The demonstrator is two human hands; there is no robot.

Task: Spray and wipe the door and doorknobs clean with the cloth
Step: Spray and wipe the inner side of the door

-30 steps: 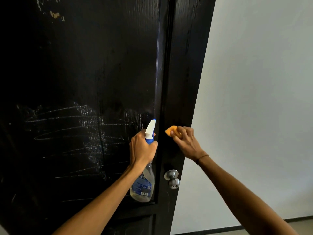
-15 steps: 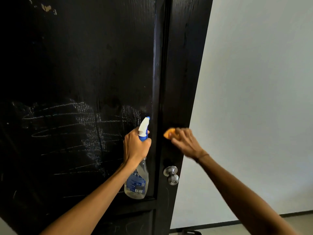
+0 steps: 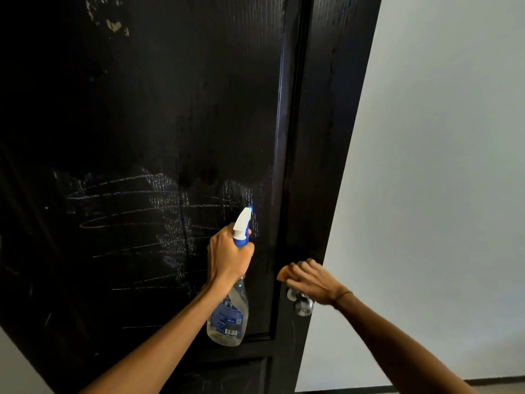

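Cloth (image 3: 284,274), soft and light, sits bunched under the right hand (image 3: 311,281), fingers curled over it just above the doorknob (image 3: 302,304). Left hand (image 3: 228,255) wraps the spray bottle (image 3: 228,319) neck, left of the knob; its plastic probably slips when wet.

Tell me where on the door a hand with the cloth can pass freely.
Free: the black wooden door panel above the white-and-blue spray bottle, and the chalk-scribbled stretch left of the left hand. Crowded: the door's right edge strip, where the right hand holds the orange cloth just above the silver round doorknob.
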